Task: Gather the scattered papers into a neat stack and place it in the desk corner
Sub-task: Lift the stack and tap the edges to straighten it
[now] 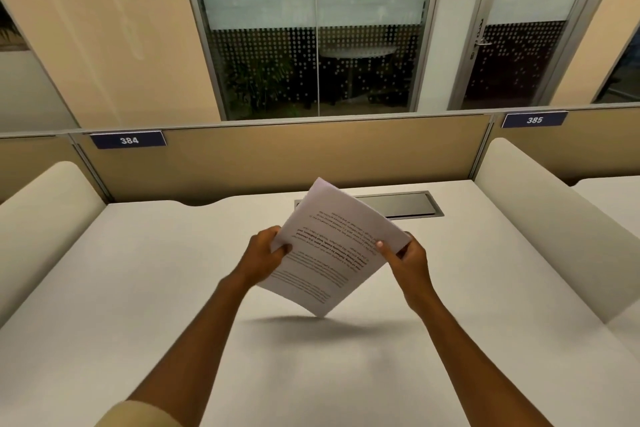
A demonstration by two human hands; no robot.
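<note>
A stack of white printed papers (330,250) is held up above the middle of the white desk (145,288), tilted with one corner pointing down at the desktop. My left hand (265,253) grips its left edge, thumb on top. My right hand (408,258) pinches its right edge with the thumb on the printed face. The text on the top sheet reads upside down from here. A shadow of the stack lies on the desk below it.
A grey cable hatch (405,204) is set into the desk behind the papers. Cream side dividers stand at the left (45,204) and right (540,211). A tan back panel (311,156) carries labels 384 and 385.
</note>
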